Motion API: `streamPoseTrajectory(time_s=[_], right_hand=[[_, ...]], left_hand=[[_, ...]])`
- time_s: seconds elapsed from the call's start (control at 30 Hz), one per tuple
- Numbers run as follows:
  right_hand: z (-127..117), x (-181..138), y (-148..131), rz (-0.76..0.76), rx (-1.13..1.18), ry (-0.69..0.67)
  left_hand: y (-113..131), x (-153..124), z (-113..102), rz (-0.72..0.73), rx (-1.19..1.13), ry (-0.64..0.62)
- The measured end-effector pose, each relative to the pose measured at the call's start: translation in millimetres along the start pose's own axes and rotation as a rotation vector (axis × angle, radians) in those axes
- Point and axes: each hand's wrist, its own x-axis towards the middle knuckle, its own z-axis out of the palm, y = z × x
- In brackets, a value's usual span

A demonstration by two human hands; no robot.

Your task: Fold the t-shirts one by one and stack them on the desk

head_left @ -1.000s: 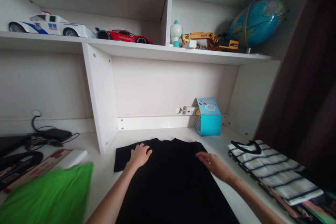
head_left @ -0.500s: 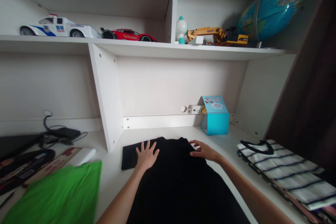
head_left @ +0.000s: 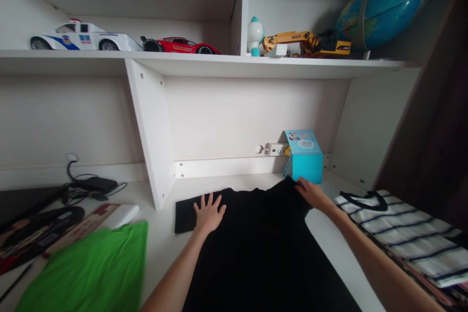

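A black T-shirt (head_left: 252,243) lies spread on the white desk, its neckline toward the back and its lower part running out of view at the bottom. My left hand (head_left: 209,213) rests flat on it with fingers spread, near the left sleeve. Pinched in my right hand (head_left: 311,192) is the fabric at the shirt's right sleeve, which is lifted and pulled out toward the blue desk calendar (head_left: 307,168).
Folded clothes with a striped shirt (head_left: 405,234) on top are stacked at the right. A green garment (head_left: 91,263) lies at the left, near a black adapter (head_left: 97,184) with cables. A white upright panel (head_left: 149,131) divides the desk; toys stand on the shelf above.
My right hand has closed on the right sleeve and drawn it outward and up to the right. My left hand stays flat on the shirt. The view has shifted slightly.
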Motion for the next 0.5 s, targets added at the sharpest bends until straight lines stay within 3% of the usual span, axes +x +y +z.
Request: streamPoseTrajectory(time_s=[0.07,0.13,0.37,0.5], right_hand=[[-8.6,3.1,16.8,0.153,-0.041,0.068],[-2.8,0.1,15.3,0.2,-0.057,0.088],[82.7,-33.7,-63.9,-0.054,-0.012,-0.067],[101.4,-38.1,-59.2,-0.031,-0.028,-0.092]], left_hand=[[0.2,-0.1,0.2,-0.004,0.005,-0.004],[0.6,0.2,1.4,-0.007,0.007,-0.004],[-1.2,0.7,-6.2,0.007,-0.024,-0.06],[-20.3,-0.2,-25.9,0.13,-0.093,-0.21]])
